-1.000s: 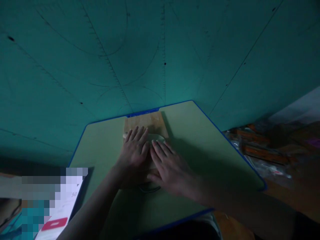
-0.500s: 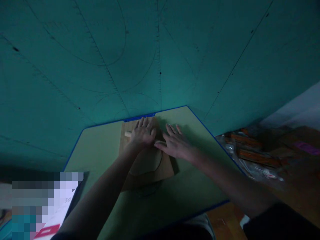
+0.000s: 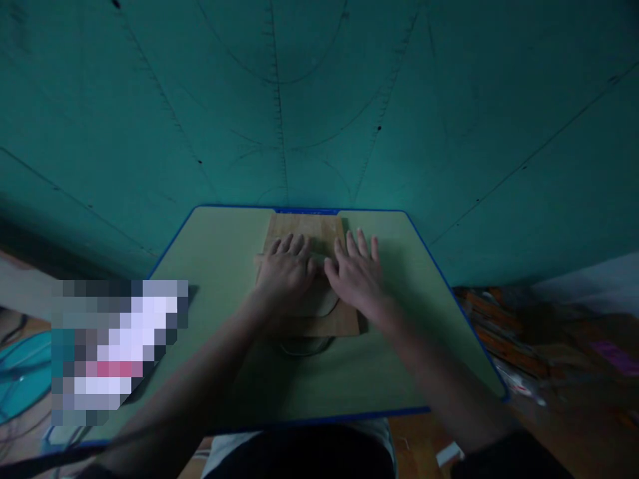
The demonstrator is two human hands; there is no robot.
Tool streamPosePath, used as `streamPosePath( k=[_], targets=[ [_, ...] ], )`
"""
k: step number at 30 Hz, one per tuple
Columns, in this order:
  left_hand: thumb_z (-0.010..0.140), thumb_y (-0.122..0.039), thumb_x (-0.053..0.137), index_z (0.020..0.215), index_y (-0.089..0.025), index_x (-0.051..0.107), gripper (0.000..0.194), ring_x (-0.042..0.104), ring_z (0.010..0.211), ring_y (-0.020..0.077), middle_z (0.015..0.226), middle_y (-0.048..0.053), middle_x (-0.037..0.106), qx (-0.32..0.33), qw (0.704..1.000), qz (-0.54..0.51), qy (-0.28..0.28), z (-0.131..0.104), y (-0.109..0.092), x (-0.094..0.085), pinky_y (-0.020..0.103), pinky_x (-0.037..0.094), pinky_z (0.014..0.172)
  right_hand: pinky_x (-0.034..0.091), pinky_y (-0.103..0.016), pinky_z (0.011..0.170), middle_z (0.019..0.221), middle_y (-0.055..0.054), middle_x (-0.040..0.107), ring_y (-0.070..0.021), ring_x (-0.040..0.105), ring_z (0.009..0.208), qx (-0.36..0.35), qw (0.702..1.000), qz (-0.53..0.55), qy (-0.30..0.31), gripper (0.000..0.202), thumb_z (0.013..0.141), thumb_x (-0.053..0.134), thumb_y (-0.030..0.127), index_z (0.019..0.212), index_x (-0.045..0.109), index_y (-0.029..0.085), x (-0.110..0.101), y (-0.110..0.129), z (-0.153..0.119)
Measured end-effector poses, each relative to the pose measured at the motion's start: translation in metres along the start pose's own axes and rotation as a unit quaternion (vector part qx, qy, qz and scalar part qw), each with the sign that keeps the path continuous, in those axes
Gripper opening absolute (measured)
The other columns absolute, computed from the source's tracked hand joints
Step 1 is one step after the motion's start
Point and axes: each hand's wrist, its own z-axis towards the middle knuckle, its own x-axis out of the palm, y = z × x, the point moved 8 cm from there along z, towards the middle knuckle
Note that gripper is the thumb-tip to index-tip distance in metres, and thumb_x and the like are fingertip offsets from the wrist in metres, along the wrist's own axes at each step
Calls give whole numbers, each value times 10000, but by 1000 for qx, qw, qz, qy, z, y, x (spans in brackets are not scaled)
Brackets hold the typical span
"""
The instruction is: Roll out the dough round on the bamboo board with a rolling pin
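On the table lies a wooden board (image 3: 319,327) with a flattened, pale sheet of what looks like dough (image 3: 317,305) on it. Across the sheet rests a rolling pin (image 3: 258,259), its left end showing past my hand and most of it covered. My left hand (image 3: 287,271) lies palm down over the left part of the pin, fingers stretched forward. Over the right end is my right hand (image 3: 357,271), flat with its fingers spread, its thumb near the left thumb. Both palms press on the pin rather than wrap round it.
The pale table (image 3: 210,253) has a blue rim and meets a green wall (image 3: 309,106) with drawn lines. A blurred-out white and red object (image 3: 134,332) lies at the left edge. Plastic-wrapped orange items (image 3: 504,329) sit on the floor at right.
My view has turned, so the board looks straighter. My right hand has come onto the pin's right end with fingers pointing forward; the left hand stays on the pin.
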Motion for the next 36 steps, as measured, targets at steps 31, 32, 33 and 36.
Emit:
streamPosePath(
  k=[31,32,33,36],
  targets=[
    [972,-396,470,1403,-65,536,548,514,1367,395,1464,250,547,39,992,29,-115,-75,-12,-10,562,399,1133,308,-509,1175,1543,-158,487,-322,450,1394,-65,998,22,-8,545,1030,392,368,1518,441,130,-5,21,-60],
    [967,-350,474,1411,-76,531,525,516,1369,379,1461,236,556,54,992,22,-111,-83,-12,-12,546,409,1133,331,-496,1160,1515,-150,519,-310,477,1362,-76,996,32,-14,526,1024,408,339,1507,455,136,-7,21,-66],
    [961,-303,475,1417,-90,527,507,516,1373,358,1462,221,562,66,992,13,-107,-91,-12,-15,526,416,1134,349,-484,1147,1484,-142,549,-298,499,1331,-89,995,44,-21,506,1018,419,313,1491,474,142,-9,21,-72],
    [940,-204,473,1426,-142,521,492,500,1394,307,1478,176,560,83,992,-18,-92,-106,-8,-22,499,408,1151,375,-454,1129,1418,-122,603,-262,531,1286,-133,987,89,-33,460,1003,435,251,1446,524,162,-11,16,-83]
  ],
)
